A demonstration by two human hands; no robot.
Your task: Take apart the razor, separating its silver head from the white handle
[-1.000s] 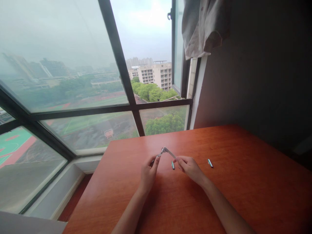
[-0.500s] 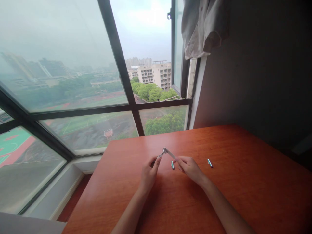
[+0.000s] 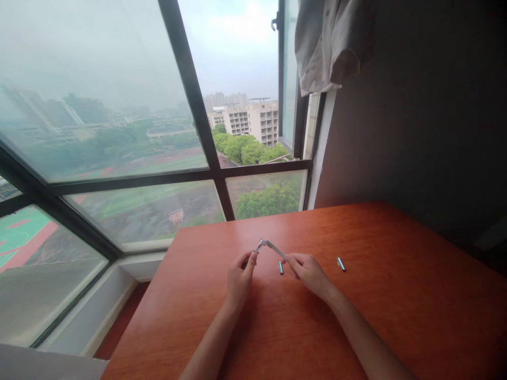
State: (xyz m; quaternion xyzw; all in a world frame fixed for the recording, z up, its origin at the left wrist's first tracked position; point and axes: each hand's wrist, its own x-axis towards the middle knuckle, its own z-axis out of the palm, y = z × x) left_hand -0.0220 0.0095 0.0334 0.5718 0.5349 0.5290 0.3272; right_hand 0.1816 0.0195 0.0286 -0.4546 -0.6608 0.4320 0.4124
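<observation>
My left hand [image 3: 239, 279] is closed around a slim metal razor handle [image 3: 259, 245]. Its dark grip is mostly hidden in my fingers, and its silver end points up and right. In my right hand [image 3: 307, 272], thumb and fingers pinch a second silver razor handle [image 3: 274, 248] slanting up to the left. Both ends come close together above the table; whether they touch is too small to tell. Just left of my right fingertips lies a small cartridge with a teal strip [image 3: 281, 267]. A similar teal cartridge [image 3: 341, 264] rests farther right.
The reddish-brown wooden table [image 3: 356, 327] runs up to windows with dark frames [image 3: 134, 182]. A light garment [image 3: 320, 53] hangs at the upper right beside an open window pane [image 3: 290, 105]. A dark wall [image 3: 415, 116] stands behind the table on the right.
My left hand has moved slightly left with its handle, and the two handle ends have drawn a little apart. My right hand has barely moved.
</observation>
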